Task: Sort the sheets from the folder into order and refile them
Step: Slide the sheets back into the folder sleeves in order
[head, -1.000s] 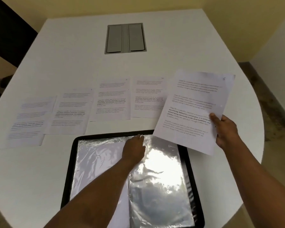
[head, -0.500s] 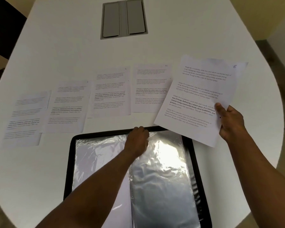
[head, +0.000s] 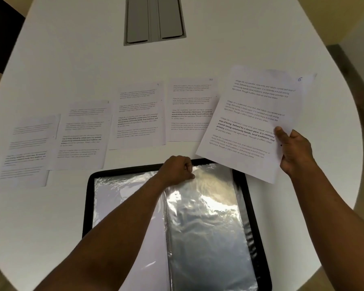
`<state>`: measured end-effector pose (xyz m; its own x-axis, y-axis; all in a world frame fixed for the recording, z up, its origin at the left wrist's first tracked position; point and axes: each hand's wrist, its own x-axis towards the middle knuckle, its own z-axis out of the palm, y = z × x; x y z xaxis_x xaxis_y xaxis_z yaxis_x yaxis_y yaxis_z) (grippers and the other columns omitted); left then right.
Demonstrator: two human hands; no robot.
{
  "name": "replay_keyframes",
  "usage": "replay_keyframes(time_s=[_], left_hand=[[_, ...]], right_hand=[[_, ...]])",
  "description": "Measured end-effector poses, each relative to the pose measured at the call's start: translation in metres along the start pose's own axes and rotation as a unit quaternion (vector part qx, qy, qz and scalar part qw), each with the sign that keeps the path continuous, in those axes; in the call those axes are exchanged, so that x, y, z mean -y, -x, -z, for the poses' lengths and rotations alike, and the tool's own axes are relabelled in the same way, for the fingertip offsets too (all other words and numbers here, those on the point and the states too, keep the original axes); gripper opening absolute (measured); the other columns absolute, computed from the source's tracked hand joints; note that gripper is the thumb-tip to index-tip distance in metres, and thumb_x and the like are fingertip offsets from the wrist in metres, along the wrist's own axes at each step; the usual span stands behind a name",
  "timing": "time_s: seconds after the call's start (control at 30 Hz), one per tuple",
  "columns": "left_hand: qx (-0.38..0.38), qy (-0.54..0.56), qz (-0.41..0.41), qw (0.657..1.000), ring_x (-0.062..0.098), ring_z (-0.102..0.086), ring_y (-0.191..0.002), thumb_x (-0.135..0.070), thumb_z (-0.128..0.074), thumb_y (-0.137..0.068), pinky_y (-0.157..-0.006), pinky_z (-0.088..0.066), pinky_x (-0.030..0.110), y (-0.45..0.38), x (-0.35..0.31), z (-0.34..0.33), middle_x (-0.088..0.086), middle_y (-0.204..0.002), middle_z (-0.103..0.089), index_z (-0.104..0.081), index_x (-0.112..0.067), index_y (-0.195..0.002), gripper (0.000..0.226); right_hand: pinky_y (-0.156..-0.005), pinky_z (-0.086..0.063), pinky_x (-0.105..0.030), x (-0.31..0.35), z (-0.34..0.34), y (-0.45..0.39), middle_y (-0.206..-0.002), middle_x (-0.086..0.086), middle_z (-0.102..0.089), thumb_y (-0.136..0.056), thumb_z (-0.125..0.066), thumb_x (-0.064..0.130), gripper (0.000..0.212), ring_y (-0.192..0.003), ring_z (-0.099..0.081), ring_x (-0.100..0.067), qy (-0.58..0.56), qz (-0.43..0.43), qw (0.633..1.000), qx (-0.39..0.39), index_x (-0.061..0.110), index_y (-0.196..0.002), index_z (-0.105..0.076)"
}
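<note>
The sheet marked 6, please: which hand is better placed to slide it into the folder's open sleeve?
Right. The right hand already holds the sheet marked 6 above the folder, while the left hand pinches the sleeve top.

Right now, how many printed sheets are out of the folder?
5: four in a row on the table, one in the right hand. Others may sit inside the sleeves.

Beyond the left hand [head: 177, 170], a row of printed white paper sheets [head: 138, 116] blocks the white surface [head: 72, 59]; farther past them lies open room.
</note>
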<state>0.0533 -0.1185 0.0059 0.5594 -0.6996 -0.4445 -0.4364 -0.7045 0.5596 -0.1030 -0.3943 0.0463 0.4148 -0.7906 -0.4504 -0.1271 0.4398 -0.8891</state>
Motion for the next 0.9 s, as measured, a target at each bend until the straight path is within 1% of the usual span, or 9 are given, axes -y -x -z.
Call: replay_keyframes(time_s=[0.17,0.23,0.3,0.47,0.57,0.63,0.7,0.8,0.9], left_hand=[[0.005,0.009,-0.018,1.0,0.004,-0.06,-0.074,-0.021,-0.083,-0.072,-0.07,-0.047,0.021,0.0,-0.002,0.005,-0.004,-0.079,-0.07,-0.078,-0.017,-0.077,0.009],[0.006,0.004,-0.022,1.0,0.007,-0.063,-0.08,-0.019,-0.079,-0.077,-0.075,-0.048,0.022,0.0,-0.001,0.005,-0.003,-0.085,-0.072,-0.079,-0.017,-0.084,0.008],[0.002,-0.003,-0.019,1.0,0.01,-0.065,-0.084,-0.02,-0.076,-0.081,-0.079,-0.05,0.025,0.002,-0.001,0.003,-0.002,-0.091,-0.073,-0.077,-0.017,-0.092,0.011],[-0.041,-0.018,-0.02,0.999,0.009,-0.06,-0.072,-0.024,-0.073,-0.083,-0.065,-0.042,0.024,0.01,-0.001,0.002,-0.007,-0.079,-0.068,-0.072,-0.02,-0.084,0.005],[-0.069,-0.04,-0.056,0.995,0.013,-0.058,-0.084,-0.024,-0.074,-0.082,-0.073,-0.046,0.029,0.012,-0.001,0.0,-0.001,-0.091,-0.067,-0.075,-0.017,-0.085,0.008],[-0.101,-0.102,-0.086,0.986,0.017,-0.053,-0.089,-0.026,-0.071,-0.085,-0.075,-0.044,0.032,0.014,0.0,-0.002,-0.001,-0.094,-0.063,-0.076,-0.018,-0.087,0.01],[-0.116,-0.15,-0.113,0.975,0.018,-0.052,-0.089,-0.028,-0.065,-0.09,-0.074,-0.042,0.032,0.016,0.001,-0.004,-0.002,-0.093,-0.066,-0.077,-0.021,-0.092,0.014],[-0.11,-0.154,-0.113,0.975,0.019,-0.056,-0.086,-0.026,-0.057,-0.095,-0.07,-0.042,0.03,0.019,0.005,-0.007,-0.003,-0.089,-0.071,-0.075,-0.022,-0.095,0.019],[-0.118,-0.131,-0.095,0.98,0.021,-0.06,-0.087,-0.027,-0.055,-0.095,-0.067,-0.039,0.026,0.024,0.006,-0.008,0.003,-0.093,-0.069,-0.071,-0.022,-0.105,0.02]], right_hand=[[-0.097,-0.052,-0.048,-0.002,0.0,-0.002,-0.115,-0.005,-0.071,-0.086,-0.072,0.017,0.018,-0.107,-0.068,-0.025,-0.009,0.001,1.0,0.008,0.02,-0.104,-0.071],[-0.097,-0.052,-0.048,-0.002,0.0,-0.003,-0.115,-0.005,-0.072,-0.082,-0.075,0.021,0.023,-0.107,-0.068,-0.025,-0.012,0.001,1.0,0.009,0.019,-0.104,-0.071],[-0.097,-0.052,-0.047,-0.002,-0.001,-0.005,-0.115,-0.006,-0.071,-0.085,-0.072,0.017,0.018,-0.107,-0.068,-0.026,-0.017,0.005,1.0,0.002,0.019,-0.103,-0.071],[-0.095,-0.054,-0.043,0.003,-0.011,-0.006,-0.112,-0.004,-0.072,-0.089,-0.069,0.014,0.011,-0.101,-0.07,-0.021,-0.013,0.012,1.0,-0.016,0.02,-0.098,-0.071],[-0.092,-0.055,-0.038,0.004,-0.022,-0.008,-0.112,-0.001,-0.071,-0.091,-0.068,0.014,0.014,-0.097,-0.07,-0.017,-0.008,0.008,1.0,-0.005,0.021,-0.103,-0.069],[-0.091,-0.056,-0.036,0.005,-0.03,-0.01,-0.113,-0.001,-0.071,-0.091,-0.067,0.012,0.018,-0.097,-0.069,-0.017,-0.014,0.002,1.0,0.007,0.02,-0.107,-0.067],[-0.089,-0.056,-0.033,0.008,-0.042,-0.011,-0.112,-0.001,-0.071,-0.091,-0.067,0.011,0.02,-0.095,-0.068,-0.016,-0.017,0.0,1.0,0.014,0.02,-0.109,-0.066],[-0.083,-0.056,-0.03,0.01,-0.061,-0.014,-0.11,0.0,-0.071,-0.091,-0.067,0.009,0.021,-0.096,-0.069,-0.016,-0.027,-0.003,0.999,0.028,0.019,-0.109,-0.066],[-0.077,-0.056,-0.027,0.009,-0.08,-0.015,-0.107,0.001,-0.071,-0.092,-0.065,0.008,0.021,-0.094,-0.069,-0.015,-0.039,-0.01,0.998,0.047,0.019,-0.109,-0.066]])
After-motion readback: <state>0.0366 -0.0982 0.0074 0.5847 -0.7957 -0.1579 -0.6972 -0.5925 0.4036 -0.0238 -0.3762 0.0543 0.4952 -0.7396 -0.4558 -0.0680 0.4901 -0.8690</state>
